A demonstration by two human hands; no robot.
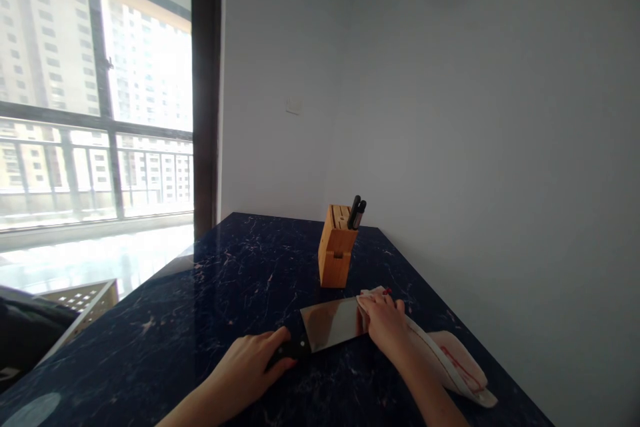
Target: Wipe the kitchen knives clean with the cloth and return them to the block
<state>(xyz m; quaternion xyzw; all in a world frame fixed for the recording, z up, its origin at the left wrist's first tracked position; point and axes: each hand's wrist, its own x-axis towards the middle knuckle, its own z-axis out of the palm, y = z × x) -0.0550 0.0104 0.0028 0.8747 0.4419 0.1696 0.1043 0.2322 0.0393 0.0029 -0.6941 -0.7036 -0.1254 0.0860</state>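
A cleaver [333, 323] with a broad shiny blade and a black riveted handle lies low over the dark table. Around its handle my left hand [253, 363] is closed. At the blade's far right end, my right hand [387, 323] presses a white and red cloth [457, 363] against the metal, fingers bent over it. The rest of the cloth trails under my right forearm to the right. Just beyond the blade stands a wooden knife block [336, 257], upright, with black handles [357, 212] sticking out of its right side.
The dark blue marbled table [240, 280] reaches back towards a grey wall [475, 113] in the corner. A window is at the left, and a light perforated chair or panel [90, 310] with dark fabric [30, 330] stands beside the table's left edge.
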